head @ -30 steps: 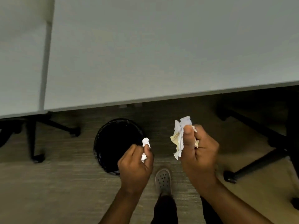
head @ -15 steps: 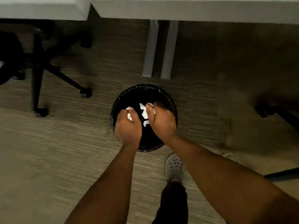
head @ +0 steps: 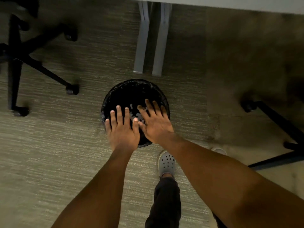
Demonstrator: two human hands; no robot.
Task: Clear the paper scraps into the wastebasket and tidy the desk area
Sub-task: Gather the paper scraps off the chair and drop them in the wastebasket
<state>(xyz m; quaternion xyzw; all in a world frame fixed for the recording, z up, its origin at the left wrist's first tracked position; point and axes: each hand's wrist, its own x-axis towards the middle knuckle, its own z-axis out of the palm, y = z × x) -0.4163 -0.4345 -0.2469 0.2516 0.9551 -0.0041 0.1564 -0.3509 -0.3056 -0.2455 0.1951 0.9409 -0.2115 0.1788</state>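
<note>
A round black wastebasket (head: 125,87) with a dark liner stands on the carpet below the desk. Pale paper scraps (head: 131,114) lie dimly inside it, seen between my fingers. My left hand (head: 122,129) is spread flat, palm down, over the basket's near left rim and holds nothing. My right hand (head: 155,122) is spread the same way over the near right part of the opening, also with nothing in it.
Two grey desk legs (head: 150,40) stand just behind the basket, under the white desk edge (head: 230,4). A black chair base with casters (head: 41,68) sits at the left, another (head: 271,117) at the right. My grey clog (head: 167,162) rests on the carpet near the basket.
Both hands carried crumpled paper down from desk height to the basket, then opened; the scraps have dropped in and both hands are now spread with nothing in them.
</note>
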